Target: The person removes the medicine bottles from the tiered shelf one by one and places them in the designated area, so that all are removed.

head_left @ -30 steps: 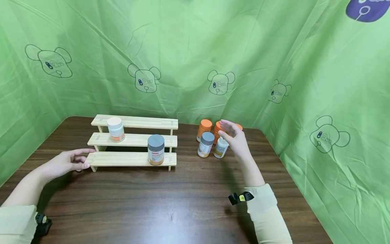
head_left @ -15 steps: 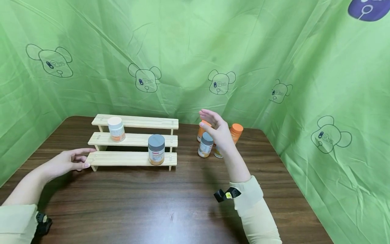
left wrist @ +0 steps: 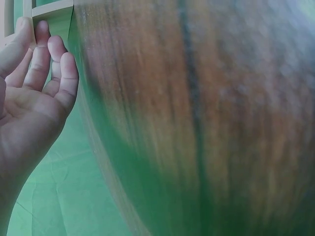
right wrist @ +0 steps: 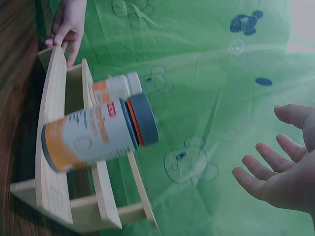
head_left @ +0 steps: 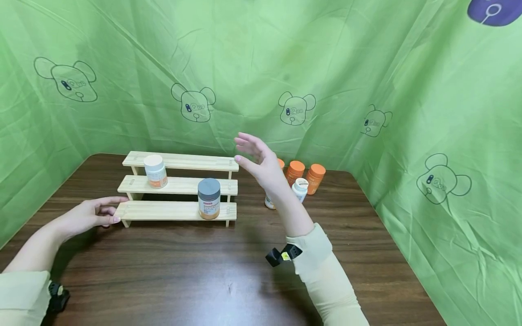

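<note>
My left hand holds the left end of a three-tier wooden display rack, thumb at the front of the lowest step. The left wrist view shows the thumb and fingertips of this hand at the rack's end. A grey-lidded supplement bottle stands upright toward the right of the bottom step; a white-lidded one stands on the middle step, left side. My right hand, holding nothing, hovers right of the rack's top step with fingers spread and gently bent. Its forearm partly covers bottles behind it.
Right of the rack, orange-capped bottles stand at the back of the brown table. A small white-capped bottle is in front of them. Green cloth hangs close behind and on both sides.
My right hand has moved left and slightly up from above the bottle group toward the rack, carrying nothing. The left hand, rack and its two bottles stay put.
</note>
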`<state>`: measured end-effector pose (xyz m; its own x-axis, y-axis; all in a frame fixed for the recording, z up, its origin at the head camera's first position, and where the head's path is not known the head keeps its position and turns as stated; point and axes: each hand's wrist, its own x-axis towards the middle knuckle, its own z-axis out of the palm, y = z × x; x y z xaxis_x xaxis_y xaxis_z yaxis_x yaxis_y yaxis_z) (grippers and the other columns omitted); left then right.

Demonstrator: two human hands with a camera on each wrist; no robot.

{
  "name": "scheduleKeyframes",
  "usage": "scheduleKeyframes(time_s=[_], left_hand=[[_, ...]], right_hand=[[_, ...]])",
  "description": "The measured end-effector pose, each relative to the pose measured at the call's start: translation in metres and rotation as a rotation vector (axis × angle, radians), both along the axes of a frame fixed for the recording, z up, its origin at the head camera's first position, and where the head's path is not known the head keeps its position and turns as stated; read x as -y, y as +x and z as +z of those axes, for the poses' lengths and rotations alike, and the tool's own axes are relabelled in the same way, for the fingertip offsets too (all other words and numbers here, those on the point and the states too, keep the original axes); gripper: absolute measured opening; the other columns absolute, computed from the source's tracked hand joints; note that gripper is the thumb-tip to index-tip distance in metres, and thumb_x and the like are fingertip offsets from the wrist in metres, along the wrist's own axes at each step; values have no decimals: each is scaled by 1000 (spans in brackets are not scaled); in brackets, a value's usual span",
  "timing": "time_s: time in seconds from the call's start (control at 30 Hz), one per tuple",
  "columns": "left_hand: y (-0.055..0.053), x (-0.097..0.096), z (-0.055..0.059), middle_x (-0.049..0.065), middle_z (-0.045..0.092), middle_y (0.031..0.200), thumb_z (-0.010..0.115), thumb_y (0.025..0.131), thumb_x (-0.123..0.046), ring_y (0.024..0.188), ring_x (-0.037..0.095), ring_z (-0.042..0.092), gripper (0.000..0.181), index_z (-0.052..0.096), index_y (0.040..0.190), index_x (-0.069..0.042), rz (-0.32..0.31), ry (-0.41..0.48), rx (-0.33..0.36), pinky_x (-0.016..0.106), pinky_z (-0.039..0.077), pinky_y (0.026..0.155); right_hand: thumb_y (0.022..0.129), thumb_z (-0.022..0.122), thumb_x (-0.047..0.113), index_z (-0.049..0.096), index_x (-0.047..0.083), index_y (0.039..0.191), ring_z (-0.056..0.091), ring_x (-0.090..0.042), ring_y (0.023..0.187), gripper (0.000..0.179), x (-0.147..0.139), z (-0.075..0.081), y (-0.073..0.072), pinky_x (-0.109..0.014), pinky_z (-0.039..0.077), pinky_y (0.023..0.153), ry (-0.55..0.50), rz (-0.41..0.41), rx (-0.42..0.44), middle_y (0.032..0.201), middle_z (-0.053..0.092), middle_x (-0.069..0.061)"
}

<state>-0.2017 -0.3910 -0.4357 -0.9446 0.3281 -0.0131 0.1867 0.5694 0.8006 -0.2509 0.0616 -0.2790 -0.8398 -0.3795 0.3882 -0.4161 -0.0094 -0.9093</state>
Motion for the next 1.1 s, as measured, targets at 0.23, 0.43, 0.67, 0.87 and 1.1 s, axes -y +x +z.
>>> scheduleKeyframes(time_s=[0.23,0.43,0.67,0.87,1.1], left_hand=[[0,-1,0,2,68,92,65,89,-12,72,10,61,54,42,137,-3,4,-6,1,27,47,61],[1,-1,1,3,69,92,65,88,-12,72,10,61,54,42,136,-2,14,-8,7,27,48,61],[0,-1,1,5,68,92,66,89,-14,70,11,60,56,41,137,-3,15,-10,14,28,48,61],[-1,1,-1,6,68,93,66,88,-13,70,11,60,56,41,138,-3,17,7,27,27,49,62],[0,0,1,7,68,92,65,89,-13,70,9,59,56,41,137,-2,16,4,25,28,50,62]], right_hand=[[87,68,14,47,22,138,51,-15,122,56,28,5,-3,-39,40,101,34,35,-23,135,54,5],[85,71,18,46,31,137,50,-8,121,59,52,9,-2,-36,43,98,102,44,-9,135,52,13],[84,72,19,41,33,140,46,-8,125,66,82,13,2,-33,40,100,145,74,22,141,47,11],[83,74,19,42,34,139,43,-6,127,67,106,13,2,-24,42,96,154,73,13,142,45,10],[82,74,22,41,34,140,42,-11,129,67,129,4,-5,-32,42,97,201,73,50,143,44,9]])
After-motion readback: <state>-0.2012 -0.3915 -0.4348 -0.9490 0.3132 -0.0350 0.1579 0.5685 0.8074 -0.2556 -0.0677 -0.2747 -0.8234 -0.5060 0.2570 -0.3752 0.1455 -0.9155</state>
